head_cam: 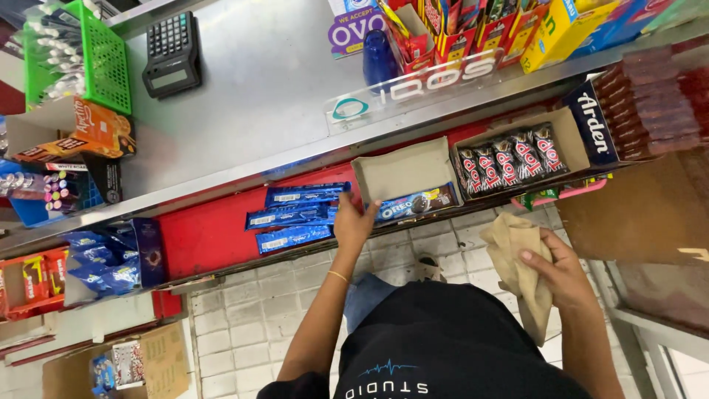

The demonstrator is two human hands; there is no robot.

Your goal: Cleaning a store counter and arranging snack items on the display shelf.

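Nearest the camera: right hand [559, 272], fingers curled tight around a crumpled tan cloth [521, 264], held over the pale tiled floor [251, 310] and clear of the shelving. Next: left hand [353, 222], thin gold bangle [338, 276] at the wrist, fingers spread and reaching up to the red lower shelf [203, 236]; the fingertips rest on the front edge of an open brown cardboard display tray [402, 171] and against a long blue packet of sandwich biscuits [413, 205] lying across that tray's front. The rest of the tray is bare card. Just left of the hand, on the same shelf: three long blue biscuit packets [292, 216], lying flat one behind another. Right of the tray, touching it: a second brown cardboard box with dark blue flap [528, 151], holding a row of red-and-black wrapped bars [506, 162] standing side by side. Far left on the shelf: a heap of blue foil packets [100, 262]. Farthest: steel counter top [258, 81] carrying a black desk calculator [171, 53], a green plastic mesh basket [103, 55], an orange biscuit carton [100, 129] and upright red and yellow sweet boxes [502, 29].
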